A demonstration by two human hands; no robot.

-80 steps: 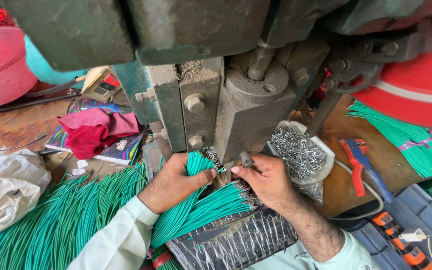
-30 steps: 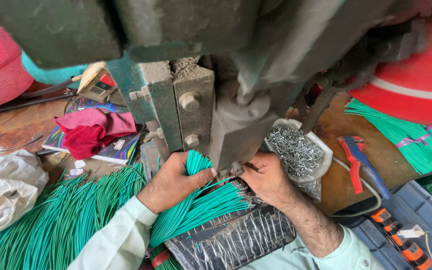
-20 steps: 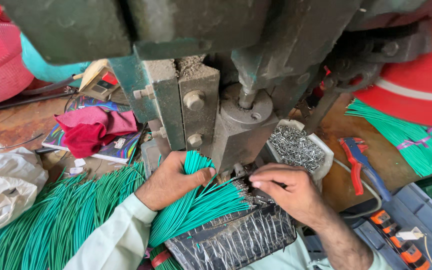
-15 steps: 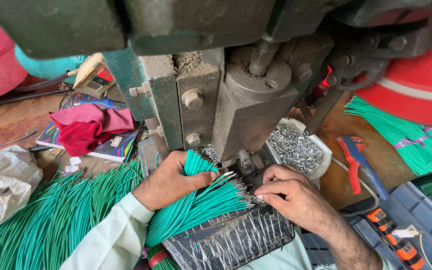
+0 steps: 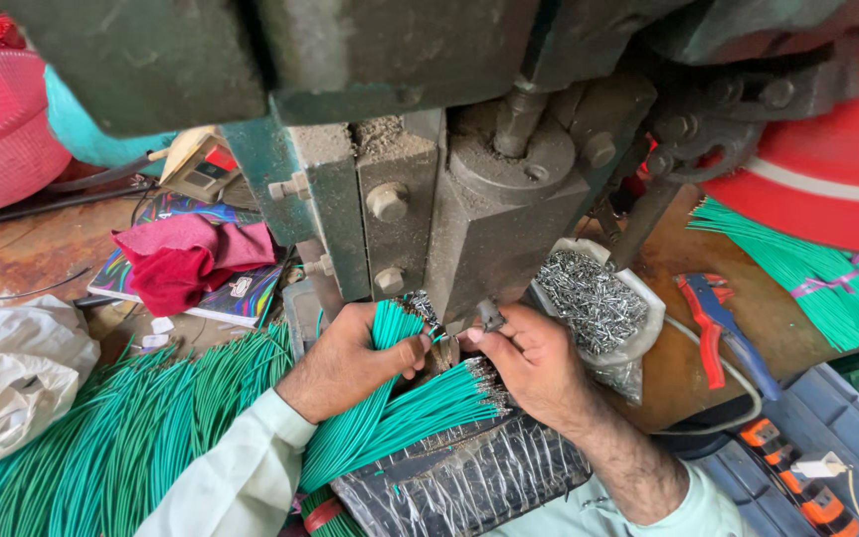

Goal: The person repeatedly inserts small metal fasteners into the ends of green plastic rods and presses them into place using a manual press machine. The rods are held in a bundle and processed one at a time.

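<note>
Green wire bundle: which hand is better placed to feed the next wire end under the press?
Probably the right hand: its fingertips pinch at the press die, beside the bag of metal terminals. The left hand is wrapped around the green wire bundle, holding it steady.

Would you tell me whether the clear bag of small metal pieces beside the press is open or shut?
Open: the clear bag gapes at the top, its metal pieces lying exposed.

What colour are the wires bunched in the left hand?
Teal green. The wire bundle, gripped by the left hand, shows clearly in the head view.
</note>
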